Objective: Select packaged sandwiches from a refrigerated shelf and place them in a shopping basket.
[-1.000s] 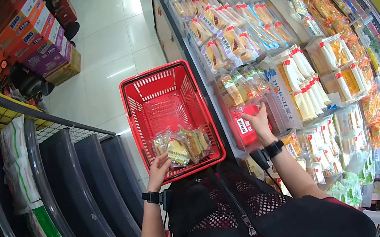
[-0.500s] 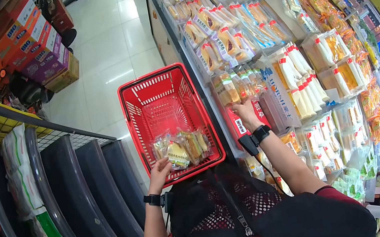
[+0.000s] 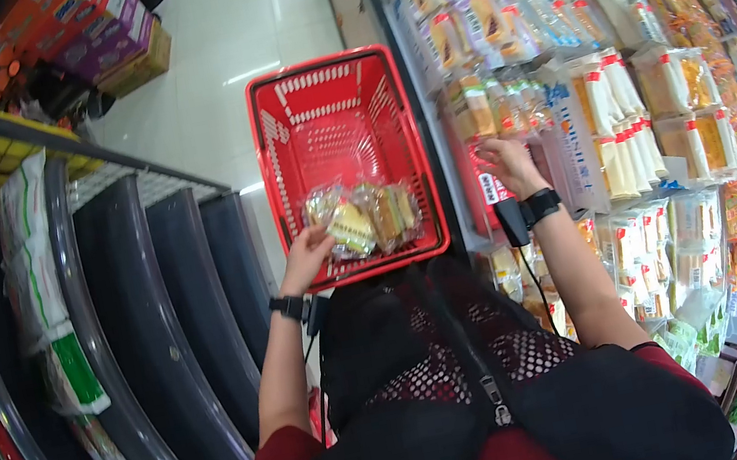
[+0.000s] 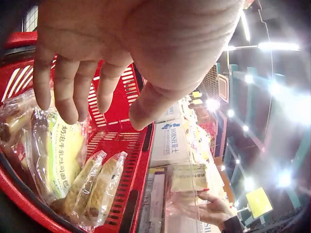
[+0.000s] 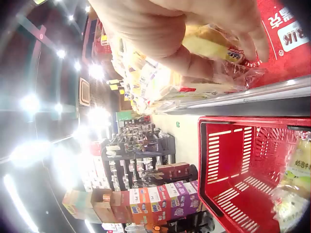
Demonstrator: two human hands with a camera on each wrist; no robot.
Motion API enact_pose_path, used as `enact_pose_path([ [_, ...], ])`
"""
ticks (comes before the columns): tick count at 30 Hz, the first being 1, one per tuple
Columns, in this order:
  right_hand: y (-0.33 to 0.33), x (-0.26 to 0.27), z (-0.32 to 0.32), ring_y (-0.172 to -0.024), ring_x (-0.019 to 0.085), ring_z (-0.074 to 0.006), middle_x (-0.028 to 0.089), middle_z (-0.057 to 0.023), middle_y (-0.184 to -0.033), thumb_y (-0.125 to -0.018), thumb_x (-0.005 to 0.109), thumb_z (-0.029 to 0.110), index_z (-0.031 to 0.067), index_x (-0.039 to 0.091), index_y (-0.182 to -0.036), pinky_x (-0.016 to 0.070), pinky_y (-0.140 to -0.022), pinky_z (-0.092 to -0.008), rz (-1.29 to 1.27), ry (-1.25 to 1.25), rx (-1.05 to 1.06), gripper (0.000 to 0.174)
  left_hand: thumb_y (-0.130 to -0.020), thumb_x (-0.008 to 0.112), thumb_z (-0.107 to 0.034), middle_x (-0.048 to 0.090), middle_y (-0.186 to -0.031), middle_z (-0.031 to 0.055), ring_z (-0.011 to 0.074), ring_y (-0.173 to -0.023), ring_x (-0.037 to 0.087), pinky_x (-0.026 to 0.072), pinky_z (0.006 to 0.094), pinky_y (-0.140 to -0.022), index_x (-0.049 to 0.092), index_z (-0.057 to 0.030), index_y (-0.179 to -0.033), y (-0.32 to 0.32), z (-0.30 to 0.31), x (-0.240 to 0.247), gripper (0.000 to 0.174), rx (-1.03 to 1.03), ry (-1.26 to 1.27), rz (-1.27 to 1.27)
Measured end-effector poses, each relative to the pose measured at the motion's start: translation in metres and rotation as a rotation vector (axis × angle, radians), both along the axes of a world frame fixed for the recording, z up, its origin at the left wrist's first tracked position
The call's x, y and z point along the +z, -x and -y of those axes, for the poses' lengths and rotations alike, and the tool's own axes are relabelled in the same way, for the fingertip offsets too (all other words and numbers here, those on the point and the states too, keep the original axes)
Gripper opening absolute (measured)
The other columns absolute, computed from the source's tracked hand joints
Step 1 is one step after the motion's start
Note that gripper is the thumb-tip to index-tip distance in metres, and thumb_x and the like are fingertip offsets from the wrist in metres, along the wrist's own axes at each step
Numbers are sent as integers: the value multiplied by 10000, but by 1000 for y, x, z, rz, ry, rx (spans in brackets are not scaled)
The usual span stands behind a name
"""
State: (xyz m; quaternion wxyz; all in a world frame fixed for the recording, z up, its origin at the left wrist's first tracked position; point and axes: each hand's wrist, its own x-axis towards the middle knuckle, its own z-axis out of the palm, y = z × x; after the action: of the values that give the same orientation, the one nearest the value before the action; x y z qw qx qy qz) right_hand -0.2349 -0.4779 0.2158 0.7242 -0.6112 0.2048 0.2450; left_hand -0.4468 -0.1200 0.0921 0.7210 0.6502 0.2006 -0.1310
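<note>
My right hand (image 3: 512,167) is at the shelf, at the near end of a row of clear-wrapped bread packs (image 3: 471,108). In the right wrist view its thumb and fingers pinch the clear wrapper of a packaged bread (image 5: 209,41), just over a red panel (image 5: 274,29) with white lettering. Relaxed, the left hand (image 3: 307,259) hangs over the near left rim of a red shopping basket (image 3: 262,165), its fingers spread and holding nothing. Below those fingers lie several wrapped bread packs (image 4: 65,160) at the basket's near end.
More wrapped breads (image 3: 626,150) fill the sloping display on the right. On the left stands a rack with dark curved shelves (image 3: 133,321), bearing white packages (image 3: 34,259). Stacked cartons (image 3: 101,26) stand beyond it on the tiled floor (image 3: 241,36).
The right hand moved from the red panel up to the bread packs and now pinches a wrapper. The left hand stays by the basket's rim. The head view has shifted.
</note>
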Motion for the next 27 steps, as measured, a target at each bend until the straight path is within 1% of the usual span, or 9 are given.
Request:
enact_pose_path([
  [2,14,9,6,-936,581,-204,588,-65,-946,-844,589,73,23,587,-964,494,-783,-380,-76,-25,-35,130,-907,632,-146,625,-1047,110,131,-861,607,509,269,-736,499,24,-1209,-9,0,13,371,-40,-81,-7],
  [5,35,16,15,-1045,576,-298,561,-110,-1037,-864,576,72,7,552,-938,494,-893,-453,-78,-77,-112,102,-861,685,-256,613,-1151,158,197,-994,625,509,290,-816,510,0,-1258,-29,3,32,504,-65,-117,-87],
  [7,50,32,11,-1080,567,-302,556,-131,-1056,-868,553,44,-28,529,-1093,488,-915,-458,-64,-67,-118,237,-868,677,-280,595,-1189,167,212,-1036,608,498,306,-854,496,5,-1277,-46,11,32,530,-122,-220,-63],
  [10,69,47,5,-1124,558,-305,525,-162,-1148,-880,551,39,-28,261,-1416,488,-910,-445,-23,-11,-154,612,-862,672,-346,569,-1242,190,247,-1094,587,475,336,-914,478,10,-1305,-71,30,23,601,-241,-352,-20],
  [15,84,59,1,-1104,571,-295,518,-151,-1174,-896,572,74,16,335,-1393,489,-890,-425,2,-4,-86,554,-813,685,-448,571,-1221,223,311,-1138,558,450,375,-953,498,14,-1289,-103,73,7,689,-389,-475,-37],
  [17,87,60,2,-1090,579,-284,515,-140,-1186,-901,570,76,15,381,-1363,495,-877,-400,-8,-34,-44,503,-776,696,-488,587,-1151,243,346,-1133,536,432,391,-968,553,-8,-1247,-109,82,17,687,-487,-793,-102],
  [19,89,62,4,-1083,584,-278,517,-135,-1193,-905,568,76,14,410,-1342,501,-863,-382,-18,-38,-39,469,-763,700,-478,579,-1139,243,353,-1097,531,429,396,-958,615,-39,-1170,-113,85,10,604,-528,-816,-120],
  [22,92,64,6,-1053,598,-252,540,-122,-1179,-912,566,89,13,471,-1292,512,-832,-347,-16,-36,-25,399,-771,709,-332,560,-1110,198,341,-980,558,460,415,-867,631,-26,-928,-107,82,0,353,-463,-800,-37],
  [27,95,63,-1,-976,619,-189,603,-94,-1098,-921,574,134,25,539,-1226,517,-795,-304,-21,35,65,326,-793,671,-194,604,-965,148,296,-931,596,476,397,-822,589,-39,-837,-88,66,14,180,-439,-762,136],
])
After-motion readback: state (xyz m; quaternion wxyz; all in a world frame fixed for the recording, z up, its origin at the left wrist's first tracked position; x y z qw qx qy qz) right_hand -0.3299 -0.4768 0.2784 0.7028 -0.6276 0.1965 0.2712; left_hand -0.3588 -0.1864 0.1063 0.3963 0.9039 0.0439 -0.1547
